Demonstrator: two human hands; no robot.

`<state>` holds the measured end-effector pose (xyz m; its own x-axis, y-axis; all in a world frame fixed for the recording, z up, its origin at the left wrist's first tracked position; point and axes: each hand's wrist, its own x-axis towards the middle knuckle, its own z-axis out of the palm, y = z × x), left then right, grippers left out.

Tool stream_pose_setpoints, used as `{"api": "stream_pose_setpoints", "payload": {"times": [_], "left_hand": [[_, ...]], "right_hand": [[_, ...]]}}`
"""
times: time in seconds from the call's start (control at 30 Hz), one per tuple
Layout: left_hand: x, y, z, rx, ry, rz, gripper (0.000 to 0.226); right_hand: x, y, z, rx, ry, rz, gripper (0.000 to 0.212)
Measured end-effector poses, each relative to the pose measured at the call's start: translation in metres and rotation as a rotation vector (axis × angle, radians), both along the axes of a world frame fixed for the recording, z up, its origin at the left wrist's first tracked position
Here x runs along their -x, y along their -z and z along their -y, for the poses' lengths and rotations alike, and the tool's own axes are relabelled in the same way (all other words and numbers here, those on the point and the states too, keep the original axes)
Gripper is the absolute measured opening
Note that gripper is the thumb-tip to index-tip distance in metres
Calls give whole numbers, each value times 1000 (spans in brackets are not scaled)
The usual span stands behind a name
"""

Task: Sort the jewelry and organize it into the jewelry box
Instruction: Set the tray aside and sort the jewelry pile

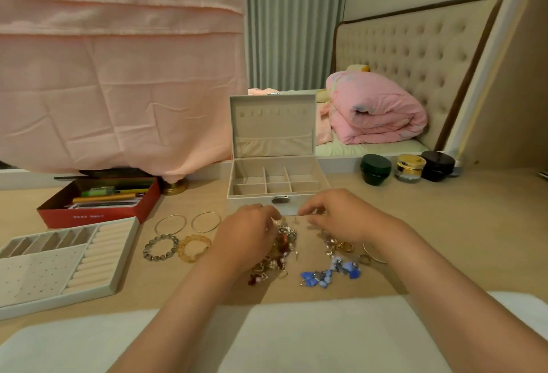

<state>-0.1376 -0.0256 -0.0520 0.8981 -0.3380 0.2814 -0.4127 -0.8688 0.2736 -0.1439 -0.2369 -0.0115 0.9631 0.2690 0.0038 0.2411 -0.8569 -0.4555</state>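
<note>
The jewelry heap lies on the bench just in front of the jewelry box, a tangle of chains, charms and beads running away from the box's clasp toward the person. Both hands are over its box-side end: the left hand covers the heap's left edge and the right hand its right edge, so the heap lies directly beneath and between them, with neither hand clearly nearer. The fingers of both hands are curled narrow, tips nearly meeting just in front of the clasp. They may be pinching a fine piece there, but it is too small for me to tell whether anything is held. The box stands open just beyond the fingertips, its lid upright and its 6 compartments apparently empty, so I judge the next carry to be a short forward reach. A blue charm piece lies at the heap's near right, farther from the box. Front-left of the box, 2 gold bangles lie side by side with 2 beaded bracelets just in front of them. Farther left lie a ring tray and a red box of pens, and 3 jars stand to the box's right.
</note>
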Motion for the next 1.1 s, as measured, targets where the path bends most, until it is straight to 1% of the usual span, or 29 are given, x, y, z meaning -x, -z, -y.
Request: {"api": "stream_pose_setpoints", "payload": {"times": [0.13, 0.23, 0.33, 0.5, 0.63, 0.7, 0.8, 0.87, 0.93, 0.97, 1.03, 1.1], "left_hand": [[5, -3, 52, 19, 131, -77, 25], [6, 0, 85, 11, 218, -89, 25], [6, 5, 110, -29, 286, -101, 28], [9, 11, 127, -100, 322, -62, 30], [9, 11, 129, -102, 315, -28, 32], [11, 8, 127, -43, 300, -39, 33], [11, -3, 119, 171, 242, -196, 27], [9, -11, 107, 318, 181, -280, 15], [8, -21, 84, 409, 122, -273, 11], [8, -26, 69, 444, 96, -259, 9], [10, -32, 34, 485, 45, -240, 8], [11, -34, 1, 449, -3, -251, 9]], "right_hand": [[7, -8, 46, 197, 153, -77, 25], [14, -1, 69, 290, 231, -142, 29], [16, 10, 85, 316, 237, -168, 30], [19, 17, 91, 275, 226, -114, 7], [22, 17, 92, 326, 194, -173, 8], [22, 9, 91, 278, 186, -171, 10], [22, -11, 77, 193, 159, -187, 10], [21, -19, 66, 78, 140, -104, 11], [20, -21, 49, -61, 115, 21, 7], [19, -20, 39, -132, 100, 53, 6], [14, -17, 11, -248, 60, 51, 7], [9, -11, -19, -270, 15, 29, 7]]}}
